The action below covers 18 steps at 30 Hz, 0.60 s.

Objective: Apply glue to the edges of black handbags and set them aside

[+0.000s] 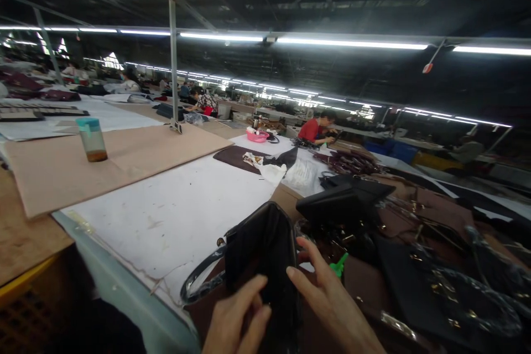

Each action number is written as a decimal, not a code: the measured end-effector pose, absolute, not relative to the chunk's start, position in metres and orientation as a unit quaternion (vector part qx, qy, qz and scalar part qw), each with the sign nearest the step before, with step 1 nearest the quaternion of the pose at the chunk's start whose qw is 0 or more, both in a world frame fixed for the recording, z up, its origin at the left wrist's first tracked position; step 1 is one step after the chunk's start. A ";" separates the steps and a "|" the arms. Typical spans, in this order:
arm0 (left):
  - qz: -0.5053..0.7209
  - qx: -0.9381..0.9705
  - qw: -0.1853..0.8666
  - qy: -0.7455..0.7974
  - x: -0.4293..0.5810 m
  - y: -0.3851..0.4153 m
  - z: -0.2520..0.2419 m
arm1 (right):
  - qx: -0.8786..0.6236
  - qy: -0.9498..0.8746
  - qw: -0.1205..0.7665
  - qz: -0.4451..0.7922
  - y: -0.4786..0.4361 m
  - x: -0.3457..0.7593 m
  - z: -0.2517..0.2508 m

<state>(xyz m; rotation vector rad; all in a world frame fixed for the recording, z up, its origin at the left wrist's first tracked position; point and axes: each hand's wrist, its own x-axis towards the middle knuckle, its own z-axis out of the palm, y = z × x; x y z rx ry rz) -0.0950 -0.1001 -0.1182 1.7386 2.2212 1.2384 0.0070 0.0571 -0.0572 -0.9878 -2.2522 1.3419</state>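
Observation:
A black handbag [286, 227] stands in front of me with its mouth spread, its dark inside showing. A black handle in clear plastic wrap [201, 276] loops out from its left side. My right hand [323, 293] holds the bag's right edge, thumb on the rim and fingers against the side. My left hand [238, 318] is at the near part of the opening, index finger and thumb apart, with nothing visible between them. Its other fingers are partly hidden. Brown material [213, 310] lies beneath the bag.
Black and brown bags [415, 276] with wrapped handles pile up at right, beside a green clip-like piece [340, 265]. White sheeting [166, 215] covers the table. A lidded jar [93, 141] stands left, a pink basket [257, 135] farther back. A person in red [311, 130] works beyond.

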 end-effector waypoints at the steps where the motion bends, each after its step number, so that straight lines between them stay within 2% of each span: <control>1: 0.406 0.566 0.005 0.718 -0.104 -0.091 -0.113 | -0.347 -0.793 0.165 0.472 0.057 0.007 -0.058; 5: 0.331 0.673 -0.091 0.656 -0.132 -0.044 -0.091 | -0.330 -0.809 0.150 0.462 0.061 0.009 -0.062; 9: 0.279 0.724 -0.085 0.625 -0.139 -0.021 -0.090 | -0.321 -0.822 0.132 0.451 0.069 0.014 -0.069; 15: 0.200 0.752 -0.114 0.618 -0.126 -0.052 -0.111 | -0.339 -0.839 0.142 0.402 0.071 0.015 -0.062; 18: 0.101 0.757 -0.058 0.643 -0.114 -0.067 -0.117 | -0.348 -0.875 0.155 0.299 0.069 0.004 -0.050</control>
